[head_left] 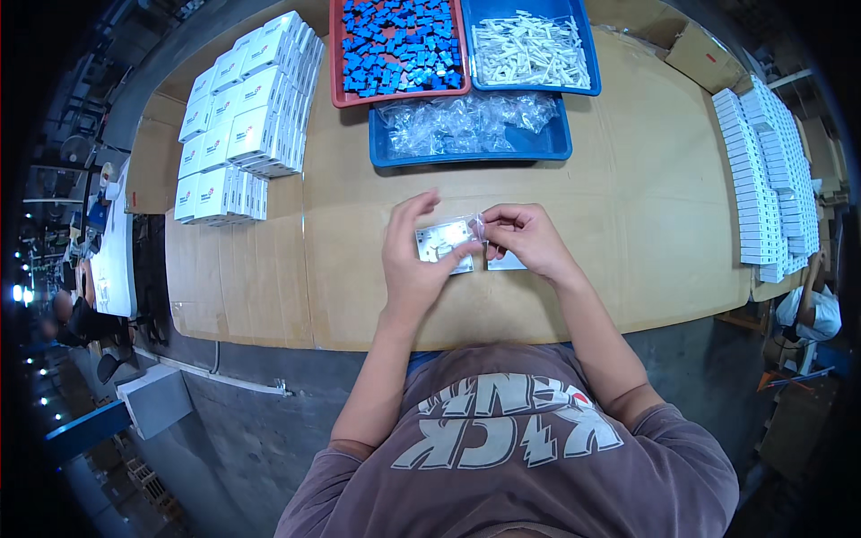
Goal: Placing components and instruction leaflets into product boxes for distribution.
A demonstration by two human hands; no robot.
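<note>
On the cardboard-covered table in front of me lies a small flat white printed piece (437,236) with a shiny clear surface. My left hand (411,255) curves around its left side, fingers stretched apart and thumb reaching across its lower right part. Beside it my right hand (529,240) is closed in a pinch at the piece's upper right corner, on what looks like the edge of a small clear plastic bag (478,226). Under the right hand another white flat piece (507,261) shows in part; the hand hides the rest.
Beyond my hands stand a blue tray of clear plastic bags (381,152), a red tray of blue plastic parts (337,63) and a blue tray of white sticks (587,76). White boxes (238,125) are stacked left, more white boxes (762,179) right. Other people sit at both sides.
</note>
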